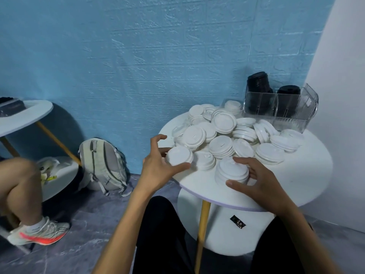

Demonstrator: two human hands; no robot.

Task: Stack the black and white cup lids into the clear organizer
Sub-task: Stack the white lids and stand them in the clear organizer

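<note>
Several white cup lids (223, 135) lie piled across the round white table (308, 175). At the table's back right stands the clear organizer (292, 113), with two stacks of black lids (257, 82) rising out of its compartments. My left hand (158, 167) grips a small stack of white lids (179, 155) at the table's near left edge. My right hand (256, 184) wraps around a taller stack of white lids (231, 171) standing on the table near the front edge.
A pale backpack (104, 163) leans against the blue wall on the floor at left. Another person's leg and shoe (37, 232) are at far left beside a second white table (27, 113). A white wall closes the right side.
</note>
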